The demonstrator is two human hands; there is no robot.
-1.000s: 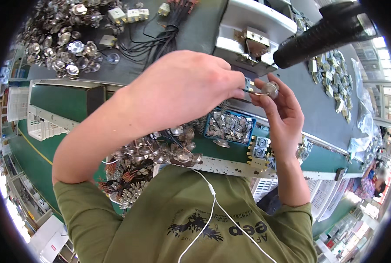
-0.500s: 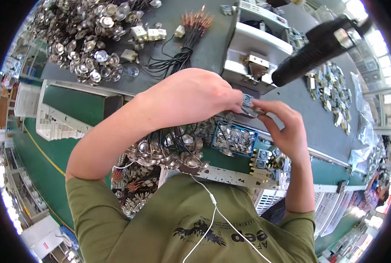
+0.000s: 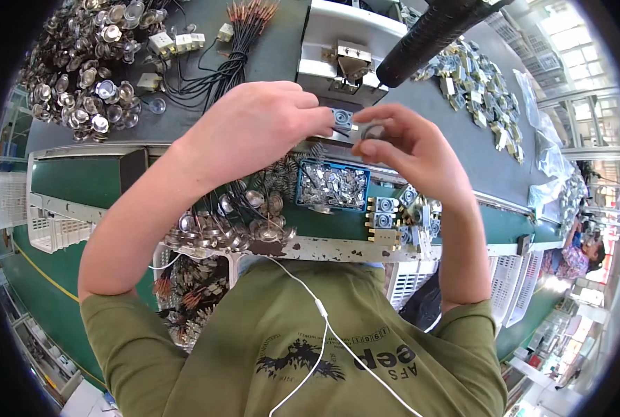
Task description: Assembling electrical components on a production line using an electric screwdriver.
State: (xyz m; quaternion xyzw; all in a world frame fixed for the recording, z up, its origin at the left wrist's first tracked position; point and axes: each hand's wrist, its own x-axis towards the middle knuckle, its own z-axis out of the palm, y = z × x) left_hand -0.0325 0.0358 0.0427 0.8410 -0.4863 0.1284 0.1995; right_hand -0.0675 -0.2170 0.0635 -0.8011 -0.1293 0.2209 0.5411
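Note:
My left hand (image 3: 271,121) is closed, its fingertips gripping the edge of a small grey block with a round recess (image 3: 341,118) at the bench's front edge. Its thumb and the far side of the block are hidden. Just to the right, my right hand (image 3: 417,149) is closed in a loose pinch, its thumb and fingers around a small round metal piece (image 3: 373,132) that is blurred. Below the hands sits a blue tray (image 3: 298,186) of small metal parts. Beside it, several similar grey blocks with brass-coloured terminals (image 3: 385,221) lie together.
A grey metal fixture (image 3: 351,62) stands beyond my hands, with a black cylindrical tool (image 3: 421,42) hanging over it. Round metal caps with wires (image 3: 108,90) are piled at far left, beside a black wire bundle (image 3: 237,59). More blocks (image 3: 477,90) are heaped at right.
My right hand has drawn slightly away from the block and its fingers have spread, with the round metal piece now visible between them. The whole view has shifted, so the bench appears further left.

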